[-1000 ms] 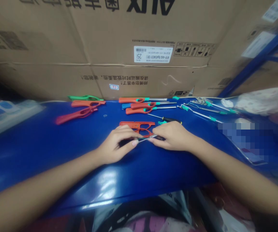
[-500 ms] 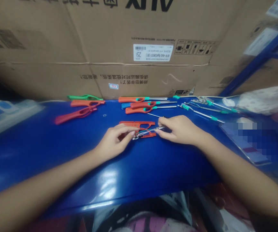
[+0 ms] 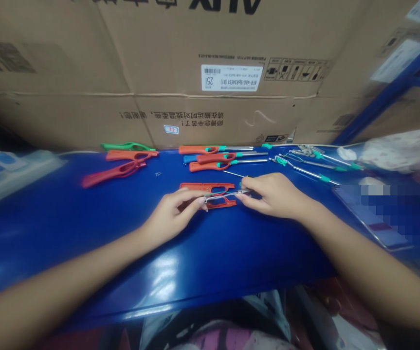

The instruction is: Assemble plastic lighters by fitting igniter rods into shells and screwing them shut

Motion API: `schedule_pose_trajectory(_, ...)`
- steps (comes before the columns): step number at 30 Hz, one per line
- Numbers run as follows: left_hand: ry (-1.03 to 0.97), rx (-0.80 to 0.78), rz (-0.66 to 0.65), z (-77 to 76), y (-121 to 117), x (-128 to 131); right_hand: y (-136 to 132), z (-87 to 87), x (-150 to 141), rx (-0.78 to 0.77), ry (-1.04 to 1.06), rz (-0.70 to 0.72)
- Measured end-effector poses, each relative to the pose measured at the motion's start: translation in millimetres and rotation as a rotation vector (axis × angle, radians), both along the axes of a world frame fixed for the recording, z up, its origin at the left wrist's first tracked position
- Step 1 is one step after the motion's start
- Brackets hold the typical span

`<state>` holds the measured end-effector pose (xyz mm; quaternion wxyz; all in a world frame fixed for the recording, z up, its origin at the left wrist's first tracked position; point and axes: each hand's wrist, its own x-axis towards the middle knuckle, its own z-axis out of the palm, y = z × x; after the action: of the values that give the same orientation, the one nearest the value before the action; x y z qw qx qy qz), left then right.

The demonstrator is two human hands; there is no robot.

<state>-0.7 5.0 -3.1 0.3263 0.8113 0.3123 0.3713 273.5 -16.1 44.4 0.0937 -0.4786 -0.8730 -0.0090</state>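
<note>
In the head view, my left hand (image 3: 173,209) pinches the end of thin pale wires (image 3: 220,197) between thumb and fingertips. These wires run across to my right hand (image 3: 273,194), closed around the end of a slim metal lighter tube (image 3: 245,192), mostly hidden by the fingers. Under and behind the hands lie two opened halves of an orange-red lighter handle: the far half (image 3: 205,186) and the near half (image 3: 228,203), partly covered by my left hand. A thin metal rod (image 3: 234,173) points away from my right fingertips; whether they hold it is unclear.
Several assembled lighters (image 3: 210,166) lie at the back of the blue table (image 3: 122,262). Green and red handle shells (image 3: 124,167) are at left, loose tubes with teal collars (image 3: 306,172) at right. A phone-like flat object (image 3: 374,218) lies right; a large carton (image 3: 158,63) stands behind.
The wires' white end, which hung bent below my left fingertips, is now pinched by them. The wires stretch straighter between my hands. My right hand has barely shifted.
</note>
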Motion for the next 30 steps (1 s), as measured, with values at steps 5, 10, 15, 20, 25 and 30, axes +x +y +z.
schedule_pose_trajectory(5,0.022,0.171,0.064,-1.5,8.5,-5.2,1.5,-0.1,-2.8,-0.137,-0.047,-0.022)
schedule_pose_trajectory(10,0.108,0.266,0.008,-1.9,15.1,-8.9,3.0,-2.0,-5.4,-0.223,-0.087,-0.030)
schedule_pose_trajectory(15,0.083,0.263,-0.009,-2.3,14.6,-6.3,3.9,-1.5,-4.9,-0.233,-0.093,-0.032)
schedule_pose_trajectory(20,0.092,0.242,0.037,-3.3,15.2,-5.9,4.1,-4.6,-5.5,-0.251,-0.063,-0.029)
schedule_pose_trajectory(25,0.184,0.307,0.055,-1.4,12.3,-6.3,3.3,-7.3,-6.4,-0.201,-0.017,-0.049)
schedule_pose_trajectory(30,0.244,0.271,0.033,1.8,8.5,-5.3,1.3,-6.3,-6.5,-0.125,0.098,-0.099)
